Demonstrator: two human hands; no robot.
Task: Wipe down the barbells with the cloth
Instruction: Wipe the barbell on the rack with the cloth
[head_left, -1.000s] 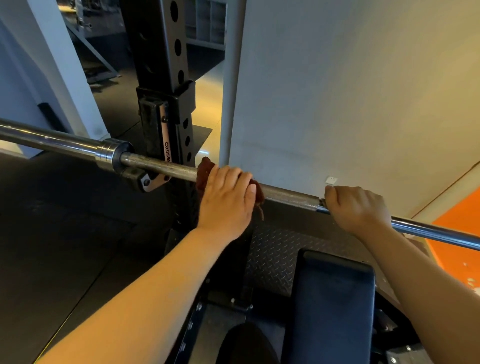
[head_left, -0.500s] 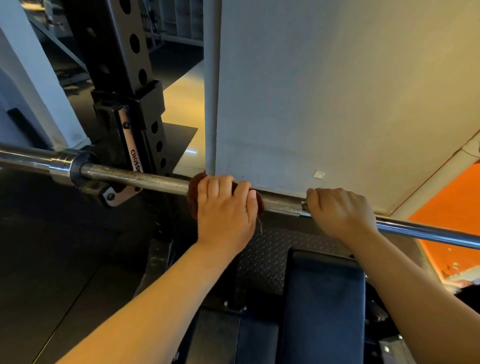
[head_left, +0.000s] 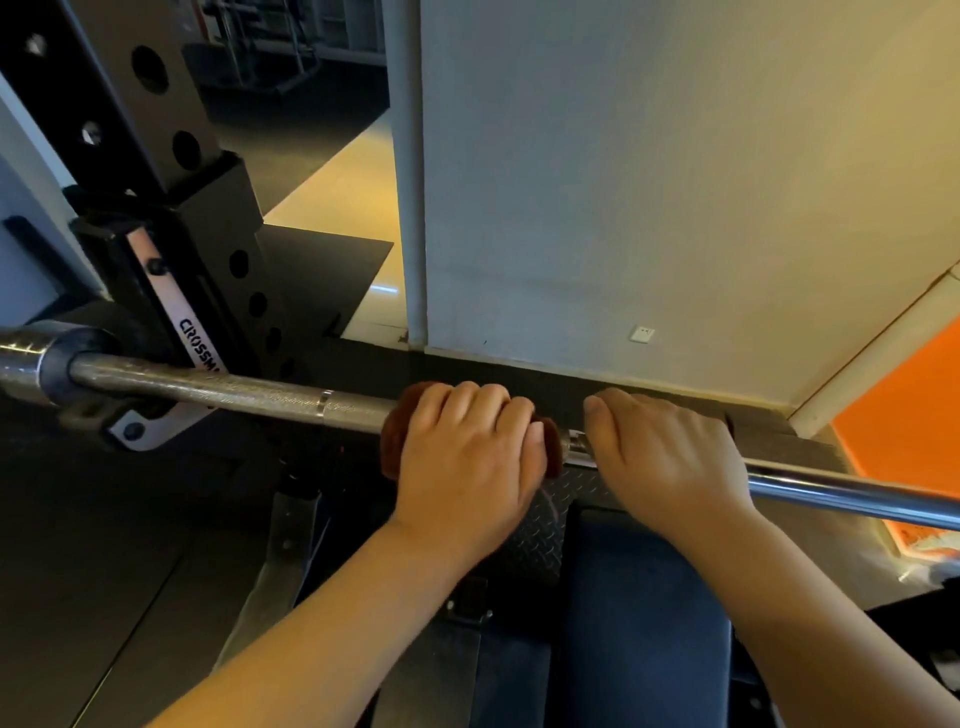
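A steel barbell (head_left: 249, 392) runs across the view from the left edge to the right edge, resting in the hook of a black rack upright (head_left: 171, 218). My left hand (head_left: 467, 462) is wrapped over the bar near its middle, pressing a dark red-brown cloth (head_left: 392, 447) around it; most of the cloth is hidden under my fingers. Just to its right, my right hand (head_left: 670, 457) grips the bare bar, and only a short gap of metal shows between the two hands.
A dark padded bench (head_left: 639, 623) lies below the bar between my forearms, above a diamond-plate footing (head_left: 540, 540). A pale wall (head_left: 675, 182) stands close behind the bar. Black rubber flooring (head_left: 104, 545) spreads at the left, and an orange surface (head_left: 909, 415) shows at the right.
My left hand has slid the cloth rightward along the bar until it is almost against my right hand. The view has shifted, so the rack sits further left.
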